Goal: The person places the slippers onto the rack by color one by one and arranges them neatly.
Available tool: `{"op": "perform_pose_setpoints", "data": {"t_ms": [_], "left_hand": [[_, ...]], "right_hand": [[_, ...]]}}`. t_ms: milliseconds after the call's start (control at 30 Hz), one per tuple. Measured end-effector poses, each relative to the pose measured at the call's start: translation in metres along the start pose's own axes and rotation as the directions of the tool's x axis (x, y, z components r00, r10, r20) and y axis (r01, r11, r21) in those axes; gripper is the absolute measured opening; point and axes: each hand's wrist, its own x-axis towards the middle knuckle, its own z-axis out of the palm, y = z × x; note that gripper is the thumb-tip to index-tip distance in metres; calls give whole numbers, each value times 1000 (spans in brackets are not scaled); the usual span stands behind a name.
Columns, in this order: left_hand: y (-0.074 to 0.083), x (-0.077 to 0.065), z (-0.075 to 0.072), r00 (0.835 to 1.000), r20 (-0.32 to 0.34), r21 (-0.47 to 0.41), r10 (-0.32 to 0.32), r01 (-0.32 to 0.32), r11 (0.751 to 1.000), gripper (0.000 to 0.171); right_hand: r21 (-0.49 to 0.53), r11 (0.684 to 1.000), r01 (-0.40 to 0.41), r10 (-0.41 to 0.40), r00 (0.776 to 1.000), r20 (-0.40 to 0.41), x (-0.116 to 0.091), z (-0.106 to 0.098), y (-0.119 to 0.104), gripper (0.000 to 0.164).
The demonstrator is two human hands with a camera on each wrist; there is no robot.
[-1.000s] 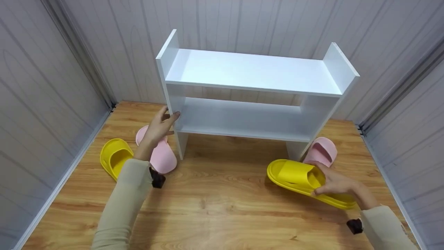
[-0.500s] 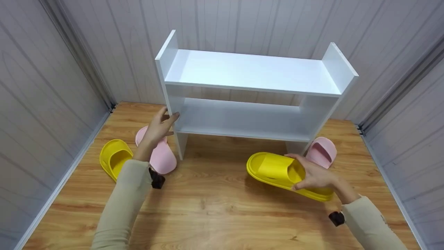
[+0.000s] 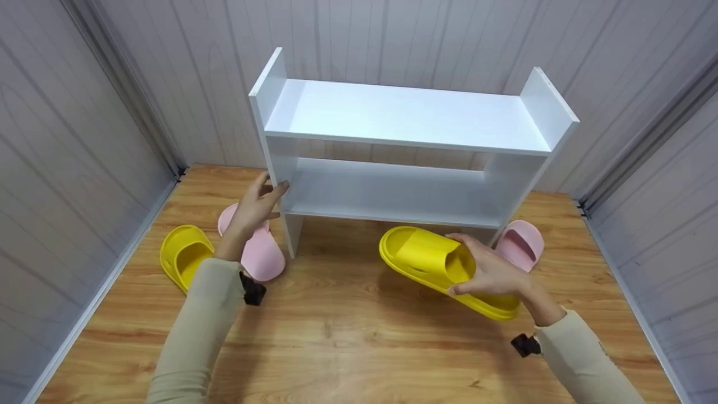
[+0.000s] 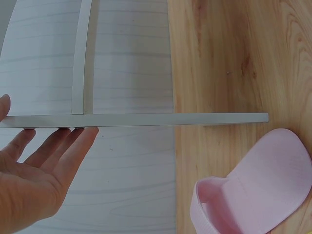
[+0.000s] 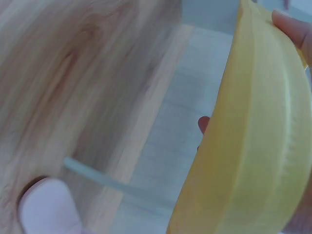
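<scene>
My right hand (image 3: 489, 274) grips the yellow slipper (image 3: 423, 253) at four o'clock in the head view; my left hand (image 3: 255, 206), at nine, pinches the white rack (image 3: 392, 191). I'd best level the slipper; brace gently.

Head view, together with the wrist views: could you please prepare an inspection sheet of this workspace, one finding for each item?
Surface: wood-pattern floor.
Job's things: held yellow slipper, raised above the floor; white shelf, upright.
Clutter: other yellow slipper and left pink slipper on the floor, left of the shelf; right pink slipper beside its right end.
Grippers: left hand pinches the shelf's left side panel; right hand grips the held yellow slipper.
Cables: nothing seen.
Surroundings: pale panelled walls on three sides.
</scene>
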Motion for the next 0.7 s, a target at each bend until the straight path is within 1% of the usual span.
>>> {"op": "perform_pose_setpoints", "data": {"t_ms": [133,233,333,567,633,700], "left_hand": [[-9,5,-2,1000,3,15,15,-15,1000,56],[-12,6,-3,1000,-2,36,19,-19,999,57],[-12,7,-3,1000,-9,46,15,-15,999,57],[-9,5,-2,1000,-11,43,-23,23,999,55],[-5,3,-2,1000,-9,34,-30,30,999,54],[0,0,0,999,-7,25,-36,36,999,53]], "right_hand": [[-50,998,-24,23,1000,-20,2,-2,-16,96],[-78,997,-27,25,999,-25,2,-4,-27,96],[-87,996,-6,3,1000,-31,3,-6,-36,95],[-106,992,74,-82,994,-69,3,-15,-56,95],[-99,991,84,-91,993,-71,2,-19,-63,94],[-104,992,76,-84,994,-74,2,-24,-71,93]]}}
